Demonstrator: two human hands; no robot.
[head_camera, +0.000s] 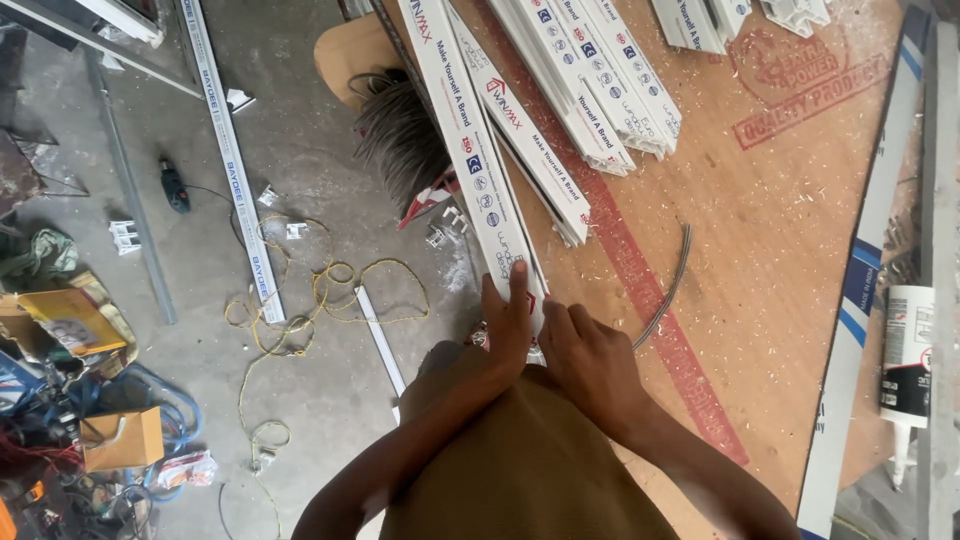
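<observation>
both hands (510, 325) (590, 360) rest on the near end of a long profile strip (470, 150) lying on the tabletop (780, 260). more strips (590, 80) lie to its right, a sealant tube (905, 360) at the far right edge. on the floor (300, 120) to the left lie a coiled cord (320, 290) and a drill (175, 187).

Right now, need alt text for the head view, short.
Seen from above, a person's left hand and right hand press the near end of a long white plastic profile on a plywood bench, with more profiles and a sealant tube nearby.
</observation>
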